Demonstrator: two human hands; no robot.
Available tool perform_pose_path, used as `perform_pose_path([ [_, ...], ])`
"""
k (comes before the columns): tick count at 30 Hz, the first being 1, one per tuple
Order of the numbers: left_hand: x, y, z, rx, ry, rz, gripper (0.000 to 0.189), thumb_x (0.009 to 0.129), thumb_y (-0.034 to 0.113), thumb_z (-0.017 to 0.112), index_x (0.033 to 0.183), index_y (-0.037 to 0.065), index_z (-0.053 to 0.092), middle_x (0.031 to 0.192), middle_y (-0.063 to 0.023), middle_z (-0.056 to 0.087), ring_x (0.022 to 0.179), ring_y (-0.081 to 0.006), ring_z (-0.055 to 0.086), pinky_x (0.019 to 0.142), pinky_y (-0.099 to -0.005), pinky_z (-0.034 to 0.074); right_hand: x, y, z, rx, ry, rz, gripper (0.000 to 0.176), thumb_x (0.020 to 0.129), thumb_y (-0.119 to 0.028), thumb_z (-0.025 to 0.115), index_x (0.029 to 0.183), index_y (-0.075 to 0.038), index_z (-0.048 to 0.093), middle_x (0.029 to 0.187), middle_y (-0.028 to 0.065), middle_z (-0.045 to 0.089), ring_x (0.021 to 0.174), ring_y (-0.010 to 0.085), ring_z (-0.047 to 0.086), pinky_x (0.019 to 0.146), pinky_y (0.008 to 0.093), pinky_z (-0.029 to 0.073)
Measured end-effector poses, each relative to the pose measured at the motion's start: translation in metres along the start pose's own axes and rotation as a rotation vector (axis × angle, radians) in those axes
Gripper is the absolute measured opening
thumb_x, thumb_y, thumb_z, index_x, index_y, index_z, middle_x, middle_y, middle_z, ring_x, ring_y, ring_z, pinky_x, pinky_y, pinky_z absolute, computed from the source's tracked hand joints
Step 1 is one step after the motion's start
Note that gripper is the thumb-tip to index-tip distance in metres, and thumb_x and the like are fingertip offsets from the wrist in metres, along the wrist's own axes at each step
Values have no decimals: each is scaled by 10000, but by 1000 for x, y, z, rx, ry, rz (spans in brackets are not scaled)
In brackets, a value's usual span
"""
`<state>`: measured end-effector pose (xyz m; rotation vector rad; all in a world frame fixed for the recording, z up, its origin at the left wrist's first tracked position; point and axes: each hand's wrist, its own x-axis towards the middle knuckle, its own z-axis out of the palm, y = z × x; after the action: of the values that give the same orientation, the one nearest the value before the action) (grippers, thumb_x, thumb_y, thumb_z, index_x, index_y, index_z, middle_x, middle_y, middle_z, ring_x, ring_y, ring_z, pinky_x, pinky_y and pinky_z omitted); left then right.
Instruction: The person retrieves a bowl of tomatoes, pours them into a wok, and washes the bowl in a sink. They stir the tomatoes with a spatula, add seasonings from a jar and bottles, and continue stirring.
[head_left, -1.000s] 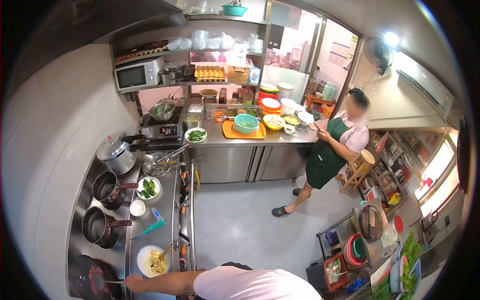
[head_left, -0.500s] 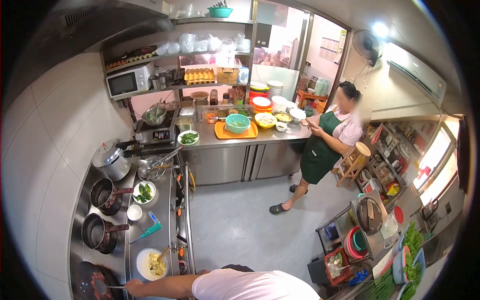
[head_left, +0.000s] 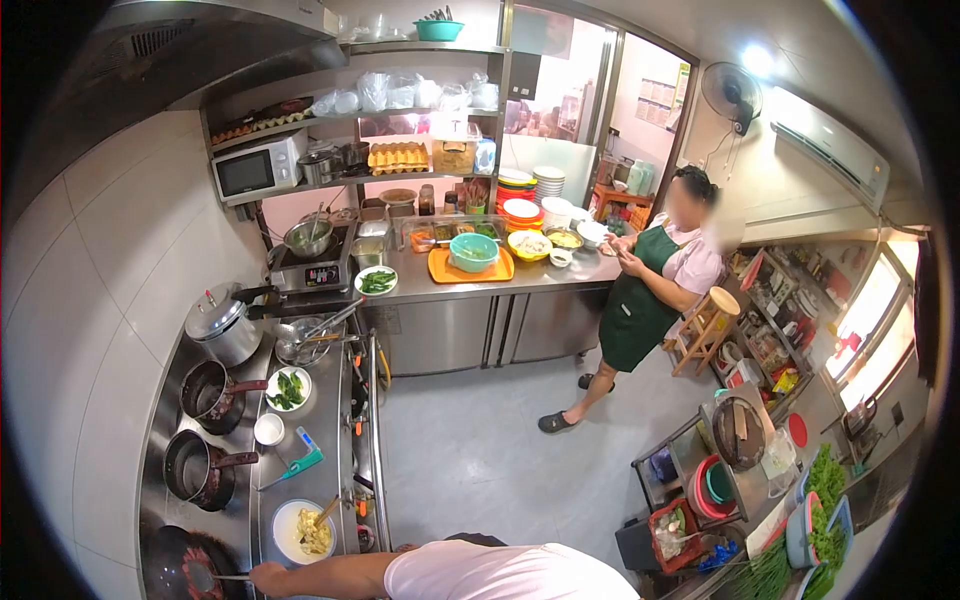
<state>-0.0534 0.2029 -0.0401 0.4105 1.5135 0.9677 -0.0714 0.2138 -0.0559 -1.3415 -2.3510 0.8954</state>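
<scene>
At the lower left of the frame, the person's right hand (head_left: pixel 268 577) reaches out from a pink sleeve (head_left: pixel 510 570), its fingers grasping the handle of a ladle (head_left: pixel 232 577); the ladle's round head is in a dark wok (head_left: pixel 168 562), in the bottom left corner, among reddish pieces of food (head_left: pixel 193 568); the left hand is out of view, so the state of its fingers cannot be told.

Just above the forearm sits a white bowl (head_left: pixel 281 527) of yellow food (head_left: pixel 312 532), with a stick (head_left: pixel 327 510) leaning in it; further up the steel stove top (head_left: pixel 333 455) lie a teal lighter (head_left: pixel 300 463), a small white cup (head_left: pixel 269 428) and a white plate (head_left: pixel 288 373) of green vegetables (head_left: pixel 288 391); to their left stand two saucepans, the upper one (head_left: pixel 208 385) near the lower one (head_left: pixel 188 465), their handles pointing right; above them is a lidded metal pot (head_left: pixel 230 332).

At the top centre, a steel table (head_left: pixel 560 272) carries an orange tray (head_left: pixel 440 268) with a turquoise bowl (head_left: pixel 473 247) on it; right of centre stands a co-worker in a green apron (head_left: pixel 637 320), hands (head_left: pixel 628 258) held together before the chest; what they hold is too small to tell.
</scene>
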Motion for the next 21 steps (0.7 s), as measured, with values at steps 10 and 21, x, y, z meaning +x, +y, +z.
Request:
perform_pose_path([
  [10,1,-2,-18,-17,23,5,105,905,234,585,903,129,584,594,39,432,466,-77,407,380,-231,317,-1,4,3,-60,-18,-65,165,750,-78,628,862,-12,729,911,182,708,864,333,701,750,450,573],
  [21,-15,-31,-125,-125,155,40,109,904,238,590,902,129,591,593,38,434,469,-79,410,387,-233,320,-29,-3,-31,-16,-88,-21,191,825,-129,567,935,-6,664,899,198,695,855,360,690,732,457,561],
])
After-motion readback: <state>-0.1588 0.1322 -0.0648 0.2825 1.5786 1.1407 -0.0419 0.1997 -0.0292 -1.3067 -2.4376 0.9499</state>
